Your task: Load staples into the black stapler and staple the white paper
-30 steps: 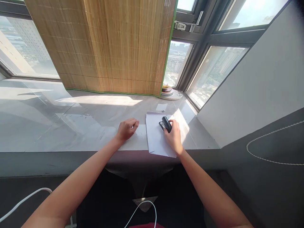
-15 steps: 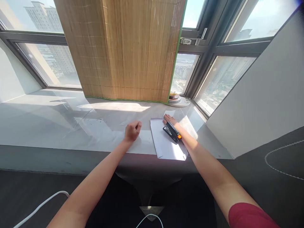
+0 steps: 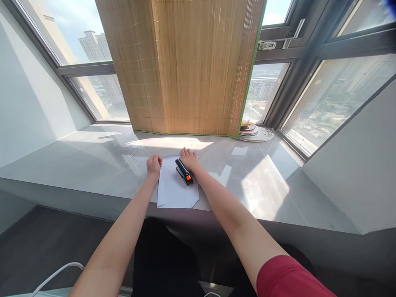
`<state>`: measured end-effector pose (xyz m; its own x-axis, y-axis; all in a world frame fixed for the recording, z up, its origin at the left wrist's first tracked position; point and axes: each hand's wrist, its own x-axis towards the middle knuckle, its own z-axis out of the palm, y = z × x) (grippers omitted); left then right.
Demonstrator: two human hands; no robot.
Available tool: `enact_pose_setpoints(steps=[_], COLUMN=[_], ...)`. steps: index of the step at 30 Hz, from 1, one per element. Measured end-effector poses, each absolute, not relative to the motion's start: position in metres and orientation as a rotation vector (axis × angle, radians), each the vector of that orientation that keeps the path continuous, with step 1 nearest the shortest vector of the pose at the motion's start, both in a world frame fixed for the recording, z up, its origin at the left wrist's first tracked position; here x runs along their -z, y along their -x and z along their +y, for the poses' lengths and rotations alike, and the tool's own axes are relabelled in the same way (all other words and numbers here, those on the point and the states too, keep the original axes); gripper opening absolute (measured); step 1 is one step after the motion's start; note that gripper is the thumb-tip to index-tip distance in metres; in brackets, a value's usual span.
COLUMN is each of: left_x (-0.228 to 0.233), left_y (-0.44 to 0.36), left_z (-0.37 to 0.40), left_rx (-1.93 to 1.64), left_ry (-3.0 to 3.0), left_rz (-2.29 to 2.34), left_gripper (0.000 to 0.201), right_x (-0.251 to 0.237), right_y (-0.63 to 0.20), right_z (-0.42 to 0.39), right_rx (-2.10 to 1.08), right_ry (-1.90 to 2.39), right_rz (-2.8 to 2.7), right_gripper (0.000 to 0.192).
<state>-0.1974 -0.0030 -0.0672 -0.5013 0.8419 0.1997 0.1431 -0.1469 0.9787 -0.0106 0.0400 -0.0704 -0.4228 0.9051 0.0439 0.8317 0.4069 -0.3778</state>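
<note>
Lying on a white sheet of paper, the black stapler with an orange tab now rests free beside the right wrist; a second ago the right hand covered it. The paper sits at the near edge of a glossy grey window ledge, more central in view than before, as the head has turned. The left hand, earlier well left of the paper, now rests in a loose fist on its upper left corner. The right hand lies open and flat at the paper's top edge, just beyond the stapler, holding nothing. Behind hangs a bamboo blind with green edging, over tall windows. A stack of plates stands at the blind's right foot.
</note>
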Motion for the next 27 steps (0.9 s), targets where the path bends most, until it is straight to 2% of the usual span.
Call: enact_pose_setpoints(steps=[7,11,12,15,18,21,25,27], left_x=[0.071,0.073,0.074,0.078,0.076,0.071,0.064,0.062], left_y=[0.196,0.187,0.185,0.179,0.177,0.179,0.184,0.186], left_z=[-0.005,-0.008,-0.007,-0.006,-0.006,-0.007,-0.008,-0.01], left_rx=[-1.652,-1.423,-1.371,-1.278,-1.225,-1.242,-1.468,-1.596], left_ry=[-1.233,-1.499,-1.557,-1.634,-1.624,-1.504,-1.336,-1.247], left_rz=[1.563,1.556,1.535,1.453,1.42,1.372,1.334,1.315], left_gripper=[0.033,0.007,0.008,0.025,0.032,0.034,0.032,0.028], right_x=[0.069,0.056,0.052,0.045,0.042,0.043,0.047,0.048], right_y=[0.002,-0.014,-0.019,-0.033,-0.041,-0.042,-0.042,-0.046], right_z=[0.048,0.031,0.021,-0.013,-0.038,-0.043,-0.031,-0.024], right_rx=[-0.55,-0.478,-0.472,-0.552,-0.636,-0.626,-0.626,-0.703], right_ry=[1.438,1.319,1.273,1.162,1.132,1.053,0.877,0.85], right_rz=[-2.16,-1.964,-1.95,-2.07,-2.28,-2.316,-2.283,-2.278], right_gripper=[0.068,0.044,0.037,0.025,0.027,0.013,0.027,0.028])
